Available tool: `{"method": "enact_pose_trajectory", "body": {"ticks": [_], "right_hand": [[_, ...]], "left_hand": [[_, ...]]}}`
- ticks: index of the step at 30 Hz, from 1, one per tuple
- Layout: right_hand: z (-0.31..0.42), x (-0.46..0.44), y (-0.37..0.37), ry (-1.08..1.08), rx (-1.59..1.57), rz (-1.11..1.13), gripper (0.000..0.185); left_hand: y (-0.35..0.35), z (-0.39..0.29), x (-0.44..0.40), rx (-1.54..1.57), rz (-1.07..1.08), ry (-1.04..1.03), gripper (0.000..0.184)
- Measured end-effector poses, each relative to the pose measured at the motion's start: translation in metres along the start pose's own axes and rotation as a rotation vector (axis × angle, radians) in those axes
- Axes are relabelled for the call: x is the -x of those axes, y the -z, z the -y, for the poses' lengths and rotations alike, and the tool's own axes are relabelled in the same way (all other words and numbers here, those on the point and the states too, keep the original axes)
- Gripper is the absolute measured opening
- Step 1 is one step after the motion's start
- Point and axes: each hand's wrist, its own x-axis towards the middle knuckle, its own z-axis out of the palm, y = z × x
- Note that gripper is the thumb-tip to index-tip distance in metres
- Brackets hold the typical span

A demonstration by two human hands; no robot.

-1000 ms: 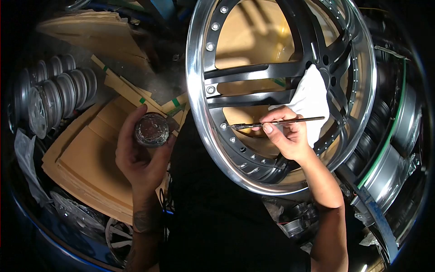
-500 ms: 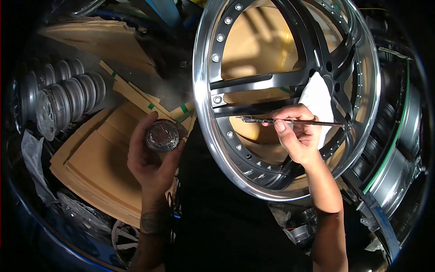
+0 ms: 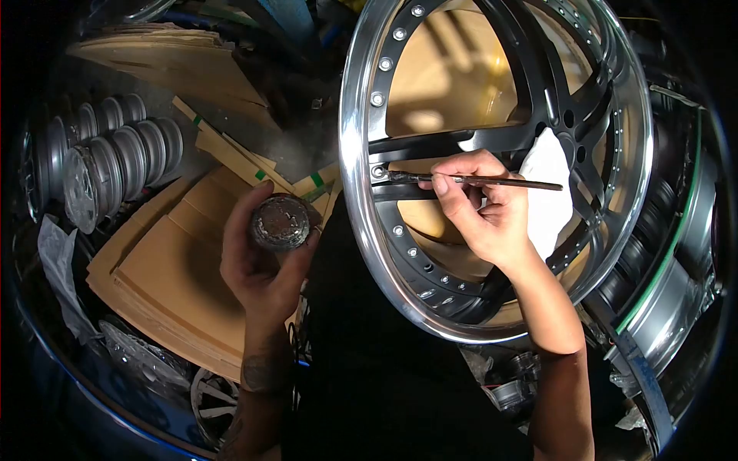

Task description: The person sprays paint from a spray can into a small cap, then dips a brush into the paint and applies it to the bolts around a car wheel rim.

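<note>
My right hand (image 3: 484,203) is closed around a thin paintbrush (image 3: 515,183). Its dark bristle end points left, at a bolt (image 3: 378,172) on the inner rim of a large wheel (image 3: 355,138); whether it touches cannot be made out. The wheel has black spokes and a polished silver lip. A white cloth (image 3: 547,192) lies over the spokes, just right of that hand. At the left, my left hand (image 3: 261,261) grips a small round jar (image 3: 280,223) with a dark, crusted top. Whether a lid or paint forms that top is unclear.
Flattened cardboard (image 3: 181,261) lies below and left of the jar. Several silver wheel rims (image 3: 115,165) are stacked at the far left. More cardboard sheets (image 3: 161,61) lie at the back. Along the right stand further rims (image 3: 661,300) beside a blue metal bar (image 3: 647,388).
My right hand has carried the paintbrush left and up, bringing its tip to the bolt on the rim. The jar stays in my left hand. The whole view has shifted slightly.
</note>
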Motion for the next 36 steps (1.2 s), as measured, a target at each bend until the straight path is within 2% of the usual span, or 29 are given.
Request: {"method": "enact_pose_trajectory", "body": {"ticks": [6, 9, 12, 21, 27, 30, 33, 36], "right_hand": [[-0.001, -0.001, 0.001, -0.003, 0.117, 0.071, 0.009], [-0.014, 0.001, 0.0, 0.037, 0.054, 0.079, 0.011], [-0.008, 0.001, -0.002, -0.042, 0.032, 0.087, 0.011], [-0.009, 0.001, 0.002, -0.038, 0.085, 0.139, 0.013], [-0.007, -0.001, 0.003, -0.11, 0.022, 0.111, 0.012], [-0.014, -0.001, 0.002, -0.081, 0.014, 0.112, 0.012], [-0.016, -0.004, -0.007, 0.04, -0.019, -0.03, 0.007], [-0.016, -0.004, -0.007, 0.052, -0.003, -0.036, 0.007]], "left_hand": [[-0.002, -0.004, -0.002, 0.045, 0.033, -0.009, 0.066], [-0.002, -0.003, -0.002, 0.034, 0.033, -0.02, 0.066], [-0.004, -0.006, -0.002, 0.04, 0.031, -0.007, 0.065], [-0.003, -0.005, 0.0, 0.017, 0.025, 0.017, 0.066], [-0.001, -0.003, 0.001, -0.003, 0.011, 0.032, 0.067], [0.0, -0.002, 0.001, 0.008, 0.01, 0.028, 0.067], [-0.001, -0.002, 0.002, 0.022, 0.013, 0.033, 0.067], [-0.002, -0.002, 0.002, 0.012, 0.016, 0.032, 0.067]]}}
